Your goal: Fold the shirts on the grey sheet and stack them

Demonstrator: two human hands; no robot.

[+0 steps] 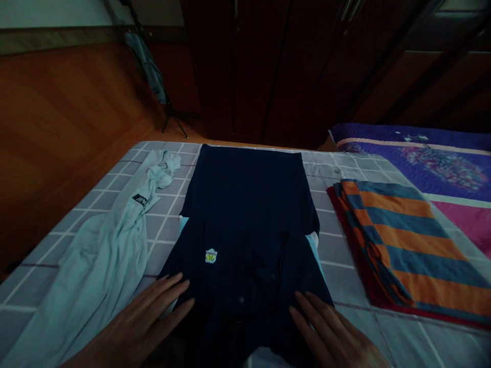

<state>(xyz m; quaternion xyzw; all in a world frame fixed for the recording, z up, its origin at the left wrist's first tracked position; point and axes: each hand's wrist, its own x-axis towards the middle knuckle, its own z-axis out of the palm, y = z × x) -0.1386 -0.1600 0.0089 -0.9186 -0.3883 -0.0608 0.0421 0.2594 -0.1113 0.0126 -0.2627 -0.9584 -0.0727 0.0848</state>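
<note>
A dark navy shirt point(251, 194) lies spread on a grey checked sheet, its buttoned collar end toward me and its hem at the far side. It bears a small tennis badge point(210, 255) and light blue side trim. My left hand point(148, 319) rests on the near left part of the shirt, fingers stretched out. On the near right part lies my right hand point(332, 329), also flat with fingers extended. Neither hand grips the cloth. The shirt's nearest edge is dark and hard to make out.
A crumpled pale green garment point(111, 250) lies to the left. Folded orange-and-blue striped cloth point(418, 240) sits on a dark red one at the right. Beyond are a purple floral bedspread point(441, 158), a dark wardrobe point(261, 71) and a thin stand point(169, 110) with cloth hanging.
</note>
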